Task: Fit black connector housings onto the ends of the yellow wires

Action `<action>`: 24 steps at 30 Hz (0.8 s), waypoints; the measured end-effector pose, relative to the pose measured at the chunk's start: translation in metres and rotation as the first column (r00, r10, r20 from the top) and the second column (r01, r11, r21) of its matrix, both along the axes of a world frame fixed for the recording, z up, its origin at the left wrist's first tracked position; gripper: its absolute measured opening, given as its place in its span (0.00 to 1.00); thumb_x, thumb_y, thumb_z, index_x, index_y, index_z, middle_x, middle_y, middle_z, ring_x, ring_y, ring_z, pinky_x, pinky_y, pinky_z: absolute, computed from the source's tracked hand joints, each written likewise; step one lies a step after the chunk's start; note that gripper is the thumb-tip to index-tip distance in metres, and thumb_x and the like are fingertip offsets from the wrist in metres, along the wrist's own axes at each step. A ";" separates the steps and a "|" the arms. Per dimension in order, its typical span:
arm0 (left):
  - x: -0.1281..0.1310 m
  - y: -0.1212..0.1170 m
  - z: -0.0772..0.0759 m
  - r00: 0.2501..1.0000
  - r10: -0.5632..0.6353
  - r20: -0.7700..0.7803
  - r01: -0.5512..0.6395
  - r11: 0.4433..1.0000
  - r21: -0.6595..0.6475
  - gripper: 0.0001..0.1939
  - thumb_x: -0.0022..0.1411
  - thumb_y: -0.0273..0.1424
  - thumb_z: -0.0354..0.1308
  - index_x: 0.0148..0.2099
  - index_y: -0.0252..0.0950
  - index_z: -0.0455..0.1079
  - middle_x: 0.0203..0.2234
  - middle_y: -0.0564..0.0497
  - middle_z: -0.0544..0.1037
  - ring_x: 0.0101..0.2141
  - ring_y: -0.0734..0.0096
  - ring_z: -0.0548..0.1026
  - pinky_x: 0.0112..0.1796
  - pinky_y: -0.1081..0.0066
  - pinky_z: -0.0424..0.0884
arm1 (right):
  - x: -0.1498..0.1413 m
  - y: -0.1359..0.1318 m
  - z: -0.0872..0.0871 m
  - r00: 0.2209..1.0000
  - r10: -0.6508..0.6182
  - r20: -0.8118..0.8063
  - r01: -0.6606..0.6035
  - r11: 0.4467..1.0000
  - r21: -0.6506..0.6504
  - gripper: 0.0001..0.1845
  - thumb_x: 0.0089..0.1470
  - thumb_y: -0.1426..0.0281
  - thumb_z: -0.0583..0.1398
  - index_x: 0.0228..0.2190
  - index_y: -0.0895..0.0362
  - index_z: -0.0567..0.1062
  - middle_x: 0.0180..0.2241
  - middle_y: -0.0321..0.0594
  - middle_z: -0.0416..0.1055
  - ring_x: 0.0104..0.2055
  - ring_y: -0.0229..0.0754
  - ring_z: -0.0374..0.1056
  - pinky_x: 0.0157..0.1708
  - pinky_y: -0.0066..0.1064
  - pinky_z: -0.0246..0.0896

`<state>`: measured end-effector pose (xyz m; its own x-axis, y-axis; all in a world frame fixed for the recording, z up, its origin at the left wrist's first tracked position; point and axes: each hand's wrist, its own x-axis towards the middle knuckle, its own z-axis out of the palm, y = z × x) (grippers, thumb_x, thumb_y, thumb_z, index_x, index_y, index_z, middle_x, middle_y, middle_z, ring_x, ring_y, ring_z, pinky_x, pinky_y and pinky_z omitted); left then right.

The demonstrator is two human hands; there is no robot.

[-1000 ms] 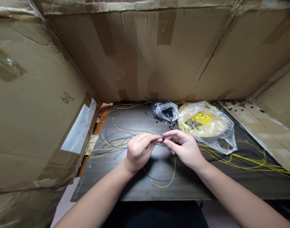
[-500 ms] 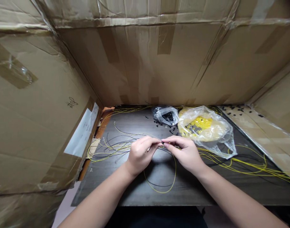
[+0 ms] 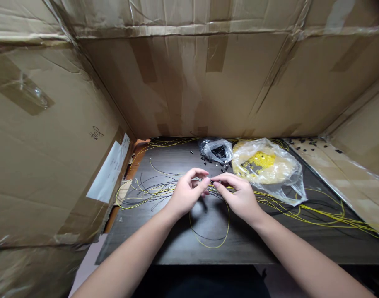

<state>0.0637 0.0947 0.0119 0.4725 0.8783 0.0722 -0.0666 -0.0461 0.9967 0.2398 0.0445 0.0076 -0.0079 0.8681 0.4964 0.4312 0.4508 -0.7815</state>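
Observation:
My right hand [image 3: 237,192] pinches a small black plastic piece [image 3: 212,182] between thumb and fingertips. Right beside it is my left hand [image 3: 189,190], its thumb and fingers parted with nothing visibly gripped; its thumb tip comes close to the black piece. A thin yellow wire [image 3: 228,225] hangs below the hands in a loop on the dark table. Under and behind both hands runs a bundle of yellow and black wires [image 3: 160,190], partly hidden by the fingers. Whether a wire end sits in the black piece is too small to tell.
Behind my hands lie a clear bag of black pieces [image 3: 219,152] and a larger bag of yellow pieces [image 3: 264,161]. Loose black pieces [image 3: 224,169] are scattered nearby. More yellow wires [image 3: 326,217] stretch off to the right. Cardboard walls [image 3: 183,91] enclose the table [image 3: 177,252].
My left fingers have parted and come away from the black piece, which both hands were pinching. My right hand keeps its pinch, shifted slightly left and up.

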 end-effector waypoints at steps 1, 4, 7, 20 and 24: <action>0.000 0.000 0.001 1.000 -0.014 -0.001 0.014 0.999 -0.038 0.19 0.61 0.43 0.62 0.46 0.34 0.67 0.34 0.50 0.75 0.27 0.75 0.76 0.28 0.73 0.73 | 0.000 0.000 0.000 1.000 -0.003 -0.004 0.003 1.000 -0.001 0.08 0.61 0.69 0.60 0.38 0.55 0.80 0.36 0.41 0.77 0.36 0.40 0.72 0.36 0.32 0.66; 0.000 0.001 0.003 0.997 -0.073 -0.022 0.070 0.989 -0.127 0.17 0.62 0.44 0.59 0.41 0.34 0.67 0.31 0.51 0.74 0.23 0.76 0.73 0.24 0.74 0.70 | 0.001 0.002 -0.001 1.000 -0.019 -0.009 0.019 1.000 0.000 0.07 0.61 0.69 0.60 0.38 0.56 0.79 0.36 0.41 0.77 0.36 0.40 0.72 0.36 0.32 0.66; 0.000 0.001 0.004 0.992 -0.101 -0.070 0.089 0.984 -0.155 0.16 0.61 0.43 0.59 0.35 0.33 0.67 0.25 0.55 0.72 0.17 0.82 0.65 0.19 0.77 0.61 | 0.001 0.003 -0.001 0.999 -0.033 -0.005 0.033 0.999 0.002 0.08 0.61 0.69 0.60 0.38 0.56 0.79 0.36 0.42 0.77 0.36 0.41 0.72 0.36 0.33 0.67; -0.001 0.001 0.003 0.988 -0.056 -0.143 0.057 0.998 0.000 0.16 0.60 0.42 0.61 0.33 0.33 0.69 0.22 0.56 0.68 0.21 0.80 0.60 0.23 0.77 0.58 | 0.003 0.005 0.000 0.999 0.041 0.000 -0.041 0.999 0.020 0.09 0.61 0.70 0.59 0.38 0.55 0.80 0.36 0.43 0.77 0.37 0.42 0.73 0.38 0.34 0.69; -0.001 0.002 0.003 0.988 -0.060 -0.140 0.061 0.998 -0.001 0.17 0.59 0.43 0.61 0.32 0.33 0.69 0.21 0.57 0.67 0.21 0.80 0.60 0.24 0.76 0.58 | 0.002 0.004 0.001 0.998 0.054 0.022 -0.055 0.998 0.041 0.09 0.61 0.71 0.59 0.38 0.54 0.81 0.36 0.42 0.78 0.38 0.43 0.73 0.39 0.35 0.69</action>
